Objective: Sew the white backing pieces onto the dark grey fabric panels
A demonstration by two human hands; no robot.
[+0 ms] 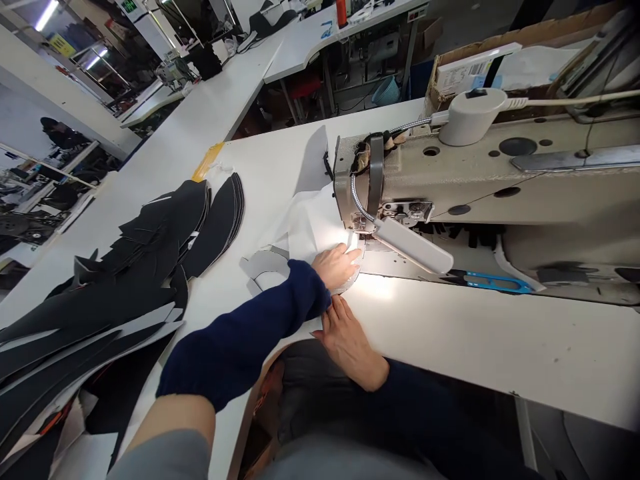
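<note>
My left hand [338,267] lies flat with its fingers spread on a white fabric piece [313,223], close to the needle area of the sewing machine [357,193]. Nearer to my body, my right hand [350,340] rests at the fabric's near edge, its fingertips pressed together at the edge; what they pinch, if anything, is hidden. A lamp on the machine lights the cloth. Grey-edged curved pieces [270,261] lie left of my left hand.
Stacks of black cut pieces [160,233] cover the table [265,160] on the left. Blue-handled snips [493,281] lie under the machine arm. Behind it stands a cardboard box [435,83]. A person [63,133] sits far left.
</note>
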